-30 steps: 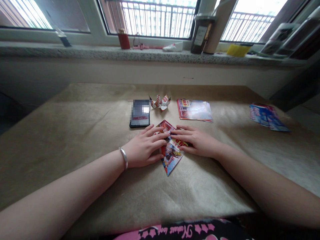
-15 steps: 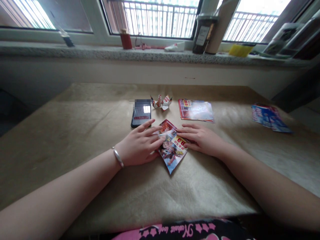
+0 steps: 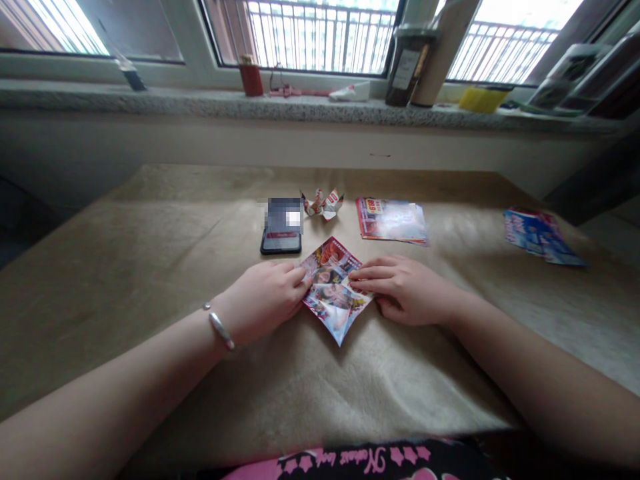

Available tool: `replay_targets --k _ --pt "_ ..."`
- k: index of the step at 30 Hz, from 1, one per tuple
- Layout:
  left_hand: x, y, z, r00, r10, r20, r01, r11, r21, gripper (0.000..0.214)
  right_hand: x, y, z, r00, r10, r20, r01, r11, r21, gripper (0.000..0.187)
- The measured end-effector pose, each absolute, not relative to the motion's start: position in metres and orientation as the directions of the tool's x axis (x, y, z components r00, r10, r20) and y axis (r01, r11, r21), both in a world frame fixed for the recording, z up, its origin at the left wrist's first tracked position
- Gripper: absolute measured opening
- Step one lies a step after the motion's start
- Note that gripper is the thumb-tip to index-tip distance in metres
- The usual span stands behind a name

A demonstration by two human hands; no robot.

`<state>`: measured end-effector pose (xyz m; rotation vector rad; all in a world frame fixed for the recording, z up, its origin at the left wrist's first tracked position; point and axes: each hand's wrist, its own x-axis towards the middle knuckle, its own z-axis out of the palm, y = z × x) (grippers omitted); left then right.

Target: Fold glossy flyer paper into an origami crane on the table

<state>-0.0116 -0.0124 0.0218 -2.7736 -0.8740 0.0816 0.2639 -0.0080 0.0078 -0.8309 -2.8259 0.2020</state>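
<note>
A colourful printed paper square [image 3: 332,291] lies as a diamond on the tan cloth-covered table [image 3: 150,253]. My left hand [image 3: 265,299], with a silver bracelet at the wrist, has its fingers curled and pinches the paper's left corner. My right hand [image 3: 405,287] pinches the right corner, fingers pressed together and pointing left. The paper's near tip lifts slightly off the cloth.
A black phone [image 3: 282,227] lies just beyond the paper. Beside it sits a small folded paper figure [image 3: 323,203]. Printed leaflets [image 3: 391,220] lie to the right, more leaflets [image 3: 537,235] at the far right. The stone window sill [image 3: 200,103] carries a red cup, jars and a yellow sponge.
Both hands have slid off the middle of the paper out to its side corners. The folded paper has opened out wider, showing more of its printed face.
</note>
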Motion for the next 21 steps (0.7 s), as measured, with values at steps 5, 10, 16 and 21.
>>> replay_targets --k 5,10,16,21 --pt "-0.016 -0.009 0.027 0.802 0.597 -0.015 0.584 -0.790 -0.187 0.019 0.265 -0.009 0.008 -0.817 0.562 0.131 0.549 0.826 -0.125 0.035" --pt "-0.016 -0.006 0.032 0.761 0.644 -0.081 0.631 -0.763 -0.139 0.023 0.267 -0.010 0.002 -0.770 0.614 0.171 0.613 0.787 -0.066 0.029" --pt "-0.020 0.001 0.025 0.697 0.716 -0.042 0.715 -0.698 -0.034 0.026 0.265 -0.010 -0.001 -0.637 0.757 0.147 0.743 0.654 -0.147 0.024" --pt "-0.016 0.006 0.014 0.643 0.764 0.062 0.755 -0.645 0.116 0.023 0.257 -0.006 -0.007 -0.511 0.847 0.148 0.810 0.532 -0.246 0.014"
